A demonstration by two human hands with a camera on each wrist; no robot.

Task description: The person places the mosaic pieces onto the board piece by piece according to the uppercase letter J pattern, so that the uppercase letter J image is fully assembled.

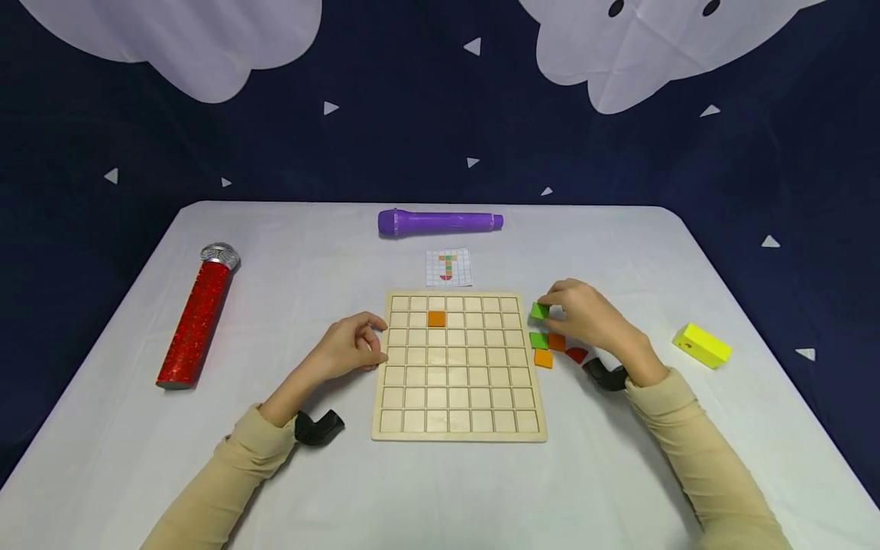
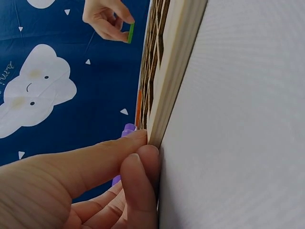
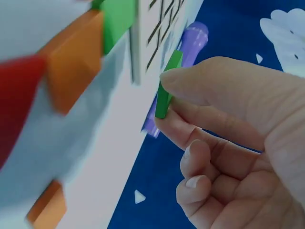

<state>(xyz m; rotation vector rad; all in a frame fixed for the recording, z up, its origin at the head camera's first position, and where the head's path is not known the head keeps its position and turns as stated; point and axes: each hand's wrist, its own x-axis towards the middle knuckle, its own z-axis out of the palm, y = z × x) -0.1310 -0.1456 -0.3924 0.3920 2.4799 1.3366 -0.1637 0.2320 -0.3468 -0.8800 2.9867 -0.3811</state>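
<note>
A wooden grid board (image 1: 448,438) lies flat on the white table, with one orange square tile (image 1: 436,318) in a cell of its second row. My left hand (image 1: 348,345) holds the board's left edge between thumb and fingertips. Just off the board's upper right side, my right hand (image 1: 588,312) pinches a green square tile (image 3: 169,86) between thumb and fingers, lifted off the table. Below that hand lie another green tile (image 1: 539,341), orange tiles (image 1: 543,358) and a red curved piece (image 1: 577,354).
A small pattern card (image 1: 448,267) lies behind the board, with a purple toy microphone (image 1: 440,222) beyond it. A red glittery microphone (image 1: 199,317) is at the left, and a yellow block (image 1: 702,345) lies at the right. Black wrist mounts (image 1: 319,428) sit by both sleeves.
</note>
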